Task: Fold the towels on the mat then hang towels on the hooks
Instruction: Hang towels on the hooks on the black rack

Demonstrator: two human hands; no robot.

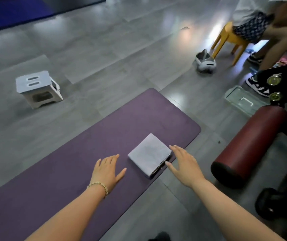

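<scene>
Towel (pixel 149 154) between left grip (pixel 108 169), right grip (pixel 184 164)

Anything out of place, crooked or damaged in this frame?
Nothing spilled or damaged. The folded towel lies neat near the right edge of the mat, between the open left hand and right hand. One oddity: a white headset lying on the floor beside the yellow stool.

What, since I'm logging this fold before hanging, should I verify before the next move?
1. Fold finished: ok, the towel lies as a compact square.
2. Resting on the mat: ok, near its right edge.
3. Nothing in the left hand: ok, open, left of the towel, apart from it.
4. Nothing in the right hand: ok, open beside the towel's right edge.
5. Way to the hooks: cannot tell, none in view.
</scene>
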